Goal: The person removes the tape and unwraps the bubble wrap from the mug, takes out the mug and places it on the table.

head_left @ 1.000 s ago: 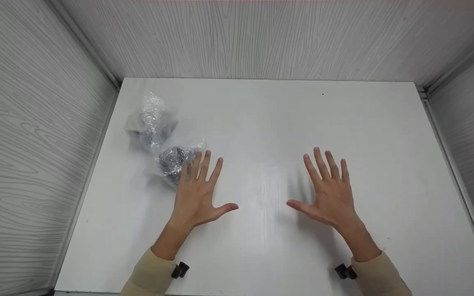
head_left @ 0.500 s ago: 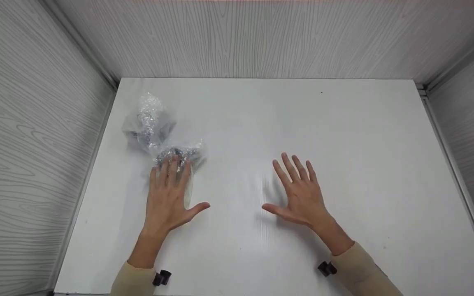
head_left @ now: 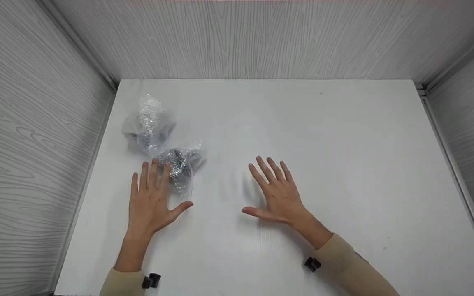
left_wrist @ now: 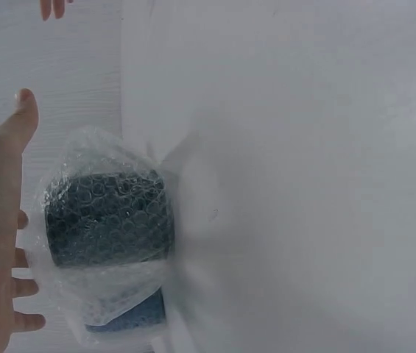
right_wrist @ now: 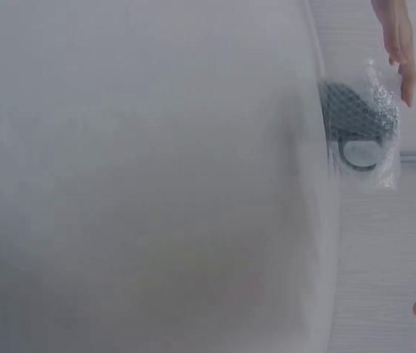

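A dark mug in clear bubble wrap stands on the left part of the white table; its handle shows in the right wrist view. Behind it sits a second bubble-wrapped bundle, with something blue in the left wrist view. My left hand is spread flat, palm down, at the mug's near left side. Its fingertips overlap the wrap in the head view, and whether they touch it I cannot tell. My right hand, also spread with the thumb out, hovers over the table to the right of the mug, holding nothing.
The white table is closed in by wood-grain panels at the back, left and right. Small black clips sit at both sleeve cuffs. A tiny dark speck lies near the back edge.
Both spread hands have moved left across the table, the left one passing over the wrapped mug to its left side. The two wrapped bundles have stayed in place.
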The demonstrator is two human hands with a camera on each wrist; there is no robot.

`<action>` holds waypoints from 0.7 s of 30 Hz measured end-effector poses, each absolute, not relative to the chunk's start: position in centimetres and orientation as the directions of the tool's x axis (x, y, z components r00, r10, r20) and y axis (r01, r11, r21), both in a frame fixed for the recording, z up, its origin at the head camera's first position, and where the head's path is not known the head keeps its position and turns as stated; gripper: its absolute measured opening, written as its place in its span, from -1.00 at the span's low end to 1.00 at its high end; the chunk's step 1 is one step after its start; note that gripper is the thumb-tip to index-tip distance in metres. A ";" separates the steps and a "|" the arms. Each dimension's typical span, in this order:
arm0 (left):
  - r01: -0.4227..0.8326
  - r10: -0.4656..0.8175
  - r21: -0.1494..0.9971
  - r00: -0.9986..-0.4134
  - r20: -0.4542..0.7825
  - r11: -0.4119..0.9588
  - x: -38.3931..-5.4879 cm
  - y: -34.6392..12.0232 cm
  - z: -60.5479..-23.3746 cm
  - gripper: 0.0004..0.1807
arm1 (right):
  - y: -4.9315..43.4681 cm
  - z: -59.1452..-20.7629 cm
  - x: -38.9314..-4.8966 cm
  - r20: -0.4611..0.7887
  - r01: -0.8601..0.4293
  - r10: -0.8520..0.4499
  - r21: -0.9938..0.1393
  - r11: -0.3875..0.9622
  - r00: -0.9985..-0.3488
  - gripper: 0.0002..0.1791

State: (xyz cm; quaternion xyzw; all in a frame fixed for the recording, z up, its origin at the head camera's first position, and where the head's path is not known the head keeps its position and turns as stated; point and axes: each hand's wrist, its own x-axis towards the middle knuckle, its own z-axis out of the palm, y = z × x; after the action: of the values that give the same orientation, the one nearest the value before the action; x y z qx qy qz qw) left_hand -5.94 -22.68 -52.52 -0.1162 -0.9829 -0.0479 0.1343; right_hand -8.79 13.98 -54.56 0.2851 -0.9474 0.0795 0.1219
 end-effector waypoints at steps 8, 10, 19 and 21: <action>0.203 0.179 0.070 -0.949 0.260 0.977 -6.4 -24.4 -52.9 0.38 | 11.6 -55.1 -9.6 0.249 -0.599 -0.571 -0.047 0.799 -0.782 0.23; 0.201 0.174 0.078 -0.949 0.263 0.977 -6.5 -24.8 -53.1 0.38 | 11.0 -55.1 -9.9 0.244 -0.603 -0.576 -0.050 0.796 -0.780 0.23; 0.211 0.175 0.094 -0.938 0.300 0.973 -6.9 -26.3 -53.7 0.39 | 8.5 -55.6 -10.9 0.238 -0.633 -0.610 -0.025 0.774 -0.756 0.23; 0.214 0.176 0.094 -0.935 0.307 0.972 -6.9 -26.6 -53.9 0.39 | 8.0 -55.7 -11.0 0.232 -0.636 -0.615 -0.023 0.771 -0.754 0.23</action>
State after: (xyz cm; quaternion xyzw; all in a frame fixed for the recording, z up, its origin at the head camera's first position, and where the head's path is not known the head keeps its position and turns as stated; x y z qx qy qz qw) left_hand -6.95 -26.55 -53.86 -0.0993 -0.9816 -0.0630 0.1502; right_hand -11.00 7.99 -55.73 0.3346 -0.9351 0.0502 0.1058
